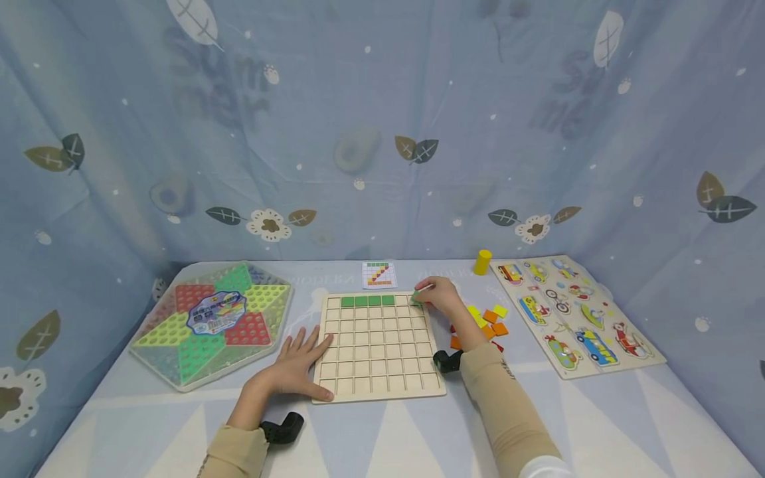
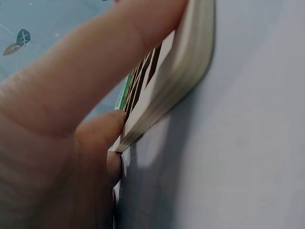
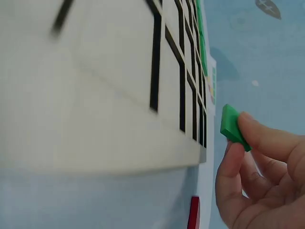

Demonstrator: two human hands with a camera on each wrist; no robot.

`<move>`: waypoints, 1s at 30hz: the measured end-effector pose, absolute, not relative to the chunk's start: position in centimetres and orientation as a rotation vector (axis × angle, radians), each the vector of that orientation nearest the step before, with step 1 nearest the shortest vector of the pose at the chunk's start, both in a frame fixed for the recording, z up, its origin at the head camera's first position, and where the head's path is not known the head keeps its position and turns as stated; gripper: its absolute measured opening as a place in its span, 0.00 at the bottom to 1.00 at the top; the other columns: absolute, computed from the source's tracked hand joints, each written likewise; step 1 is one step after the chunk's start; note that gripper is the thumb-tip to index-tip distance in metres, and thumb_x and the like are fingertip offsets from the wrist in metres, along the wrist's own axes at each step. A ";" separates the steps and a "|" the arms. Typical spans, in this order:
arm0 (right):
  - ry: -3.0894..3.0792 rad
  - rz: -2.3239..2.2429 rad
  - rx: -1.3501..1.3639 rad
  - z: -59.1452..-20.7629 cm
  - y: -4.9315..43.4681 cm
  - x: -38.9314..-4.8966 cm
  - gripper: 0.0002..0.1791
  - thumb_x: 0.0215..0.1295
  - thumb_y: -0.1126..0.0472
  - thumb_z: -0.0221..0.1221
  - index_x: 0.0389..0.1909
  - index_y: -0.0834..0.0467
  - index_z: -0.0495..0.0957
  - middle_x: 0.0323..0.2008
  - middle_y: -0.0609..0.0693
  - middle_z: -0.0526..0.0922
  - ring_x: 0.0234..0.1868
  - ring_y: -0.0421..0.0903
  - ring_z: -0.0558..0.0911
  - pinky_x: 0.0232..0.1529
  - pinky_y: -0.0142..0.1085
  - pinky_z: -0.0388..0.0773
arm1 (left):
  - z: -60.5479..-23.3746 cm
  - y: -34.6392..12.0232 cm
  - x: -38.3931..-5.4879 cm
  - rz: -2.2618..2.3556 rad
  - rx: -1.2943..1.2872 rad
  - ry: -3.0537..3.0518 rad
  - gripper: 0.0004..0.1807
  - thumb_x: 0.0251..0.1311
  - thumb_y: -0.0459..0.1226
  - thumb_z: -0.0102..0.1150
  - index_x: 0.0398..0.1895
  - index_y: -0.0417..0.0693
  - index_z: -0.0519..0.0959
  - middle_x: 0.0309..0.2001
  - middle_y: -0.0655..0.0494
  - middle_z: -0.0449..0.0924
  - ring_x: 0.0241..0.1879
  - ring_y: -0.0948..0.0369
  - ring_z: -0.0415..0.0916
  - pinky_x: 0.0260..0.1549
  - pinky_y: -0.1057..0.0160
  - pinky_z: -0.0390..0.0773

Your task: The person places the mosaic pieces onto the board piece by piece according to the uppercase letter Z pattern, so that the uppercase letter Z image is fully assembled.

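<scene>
A pale wooden grid board (image 1: 379,346) lies at the middle of the table. Several green square tiles (image 1: 361,301) fill cells side by side in its far row. My left hand (image 1: 291,367) rests against the board's left side with fingers spread, the thumb on the near left corner. Over the far right corner, my right hand (image 1: 440,295) pinches a green square tile (image 3: 230,123) between thumb and fingers. In the right wrist view that tile is held tilted, apart from the board's surface.
Behind the board lies a small pattern card (image 1: 379,282). Loose yellow, orange and red tiles (image 1: 490,317) are scattered right of it, partly behind the right forearm. A yellow cylinder (image 1: 482,263) stands farther back. A picture puzzle board (image 1: 558,332) lies right, a hexagonal marble-game board (image 1: 206,342) left.
</scene>
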State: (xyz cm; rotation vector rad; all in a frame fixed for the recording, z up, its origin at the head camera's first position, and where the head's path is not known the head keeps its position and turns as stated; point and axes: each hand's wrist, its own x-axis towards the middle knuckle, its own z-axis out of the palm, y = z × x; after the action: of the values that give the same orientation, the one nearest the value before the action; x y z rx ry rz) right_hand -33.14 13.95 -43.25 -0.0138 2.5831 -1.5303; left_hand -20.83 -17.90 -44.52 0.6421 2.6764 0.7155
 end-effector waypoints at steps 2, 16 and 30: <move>2.554 -1.556 -0.036 -43.3 13.3 -33.4 0.12 0.58 0.67 0.61 0.43 0.65 0.79 0.37 0.57 0.80 0.32 0.47 0.78 0.36 0.36 0.76 | -44.5 -17.8 -20.8 0.716 0.638 2.677 0.61 0.38 0.56 0.71 0.72 0.41 0.49 0.71 0.34 0.33 0.68 0.35 0.26 0.61 0.35 0.30; 2.633 -1.320 -0.041 -43.6 10.8 -35.3 0.07 0.56 0.70 0.61 0.35 0.63 0.84 0.33 0.54 0.81 0.24 0.41 0.74 0.26 0.30 0.73 | -45.3 -17.6 -21.2 0.798 0.649 2.644 0.65 0.34 0.58 0.72 0.73 0.46 0.45 0.72 0.38 0.28 0.69 0.38 0.23 0.61 0.36 0.25; 2.790 -1.128 -0.183 -42.7 11.8 -35.1 0.12 0.58 0.69 0.59 0.44 0.60 0.80 0.39 0.57 0.77 0.38 0.51 0.75 0.34 0.38 0.73 | -45.1 -17.6 -21.1 0.736 0.684 2.655 0.62 0.35 0.58 0.71 0.72 0.46 0.48 0.72 0.38 0.30 0.69 0.39 0.24 0.61 0.36 0.25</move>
State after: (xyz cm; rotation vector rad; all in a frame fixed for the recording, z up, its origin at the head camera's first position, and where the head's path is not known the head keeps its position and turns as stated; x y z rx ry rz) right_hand -35.05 11.81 -42.75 -0.1828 2.7900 -1.1276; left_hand -21.11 -17.64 -45.12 0.6841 2.6550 0.7355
